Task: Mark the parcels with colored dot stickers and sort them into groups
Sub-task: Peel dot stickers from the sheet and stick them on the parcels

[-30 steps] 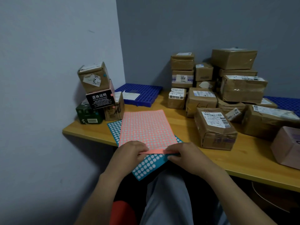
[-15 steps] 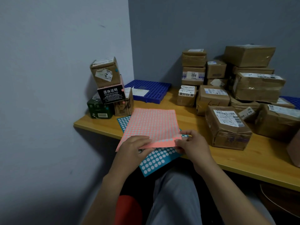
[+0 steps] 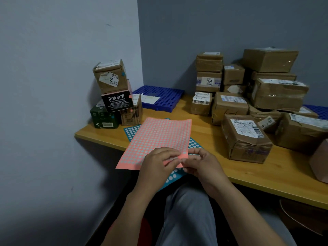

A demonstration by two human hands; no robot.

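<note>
1. Two sheets of dots on the worktop (image 3: 204, 128): pink sticker sheet (image 3: 159, 137) on top, blue sticker sheet (image 3: 132, 131) beneath, peeking out at its far-left and near corners.
2. Four boxes in the left stack (image 3: 111, 78) against the wall. About a dozen brown parcels (image 3: 276, 93) heaped at right, exact count unclear. Two blue mats: grid mat (image 3: 163, 96) in the back corner, second mat (image 3: 317, 110) at the right edge.
3. Left hand (image 3: 158, 162): fingers curled over the pink sheet's near edge, pinching it. Right hand (image 3: 204, 164): pinching the near right corner, touching the left.
4. Compared with a second ago: sheet no longer flat, near edge lifted, hands drawn closer together.
5. Near-left corner of the pink sheet out past the worktop's front edge. Bare wood between the sheets and the nearest parcel (image 3: 245, 139), and along the front edge at right.
</note>
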